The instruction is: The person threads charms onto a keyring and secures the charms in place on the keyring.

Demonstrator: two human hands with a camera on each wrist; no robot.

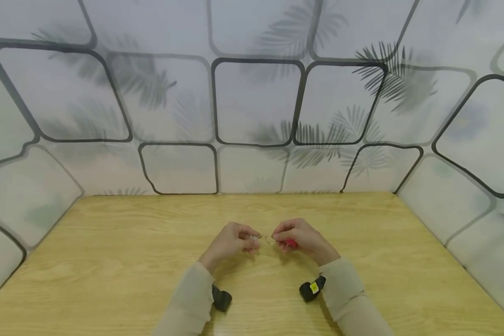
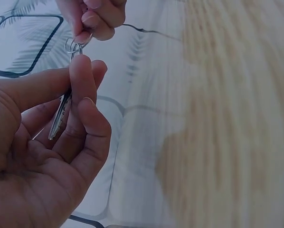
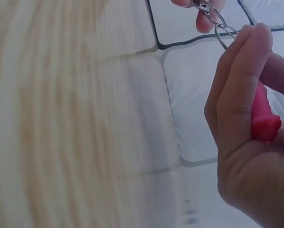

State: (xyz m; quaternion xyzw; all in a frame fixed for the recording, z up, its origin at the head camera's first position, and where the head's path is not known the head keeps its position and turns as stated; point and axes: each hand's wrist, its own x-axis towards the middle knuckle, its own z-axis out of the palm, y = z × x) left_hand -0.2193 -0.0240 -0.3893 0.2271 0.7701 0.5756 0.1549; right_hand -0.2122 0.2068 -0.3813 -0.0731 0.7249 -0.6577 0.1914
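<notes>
1. The patterned wall covering [image 1: 256,100] is rising along the far, left and right edges of the table, showing grey palm leaves and dark rounded outlines.
2. The wood-grain table [image 1: 109,261] is spreading beneath my arms, its far corners meeting the wall covering.
3. My beige left sleeve [image 1: 189,294] and beige right sleeve [image 1: 348,289] are reaching in over the table from the bottom of the head view.
4. My left hand [image 1: 231,240] is hovering over the table, roughly midway between its left and right edges; thumb and fingertips are closing in a pinch at the key's upper end, the other fingers curling loosely.
5. My right hand [image 1: 301,236] is facing it, just beside it on the side of the table's right edge; my fingertips are pinching a metal ring, and my fingers are curling around the red fob.
6. A black left wrist camera [image 1: 221,298] and a black right wrist camera [image 1: 309,290] are sitting at my cuffs.
7. The red fob [image 3: 264,121] is lying inside my right hand, partly hidden.
8. The metal key [image 2: 60,116] is slanting down from my left fingertips towards my palm.
9. Two linked metal rings [image 3: 221,26] are bridging the gap between my hands.
</notes>
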